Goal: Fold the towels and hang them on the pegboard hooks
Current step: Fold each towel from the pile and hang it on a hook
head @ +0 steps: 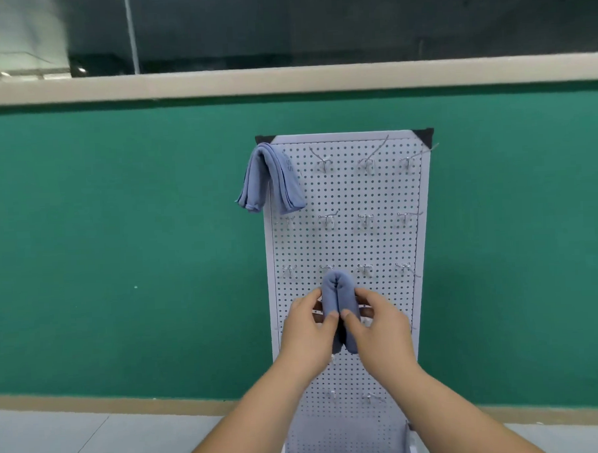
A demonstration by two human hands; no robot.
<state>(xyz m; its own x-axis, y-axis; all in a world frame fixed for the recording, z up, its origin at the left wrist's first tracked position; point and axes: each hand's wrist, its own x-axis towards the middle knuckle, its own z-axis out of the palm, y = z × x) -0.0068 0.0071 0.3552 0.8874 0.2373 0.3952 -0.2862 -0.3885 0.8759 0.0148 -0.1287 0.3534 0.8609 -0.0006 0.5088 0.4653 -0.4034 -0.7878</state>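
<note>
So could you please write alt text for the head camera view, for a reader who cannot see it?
Two bare hands, left hand and right hand, pinch a folded blue towel against a white pegboard on a green wall. Another folded blue towel hangs at the board's top left corner.

Even, soft indoor light; slight blur, wide-angle bowing at edges.

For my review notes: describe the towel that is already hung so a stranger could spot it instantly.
Find the white pegboard leaning against the green wall. At its top left corner a folded blue towel drapes over a hook. Unlike the other blue towel, no hand touches it.
</note>
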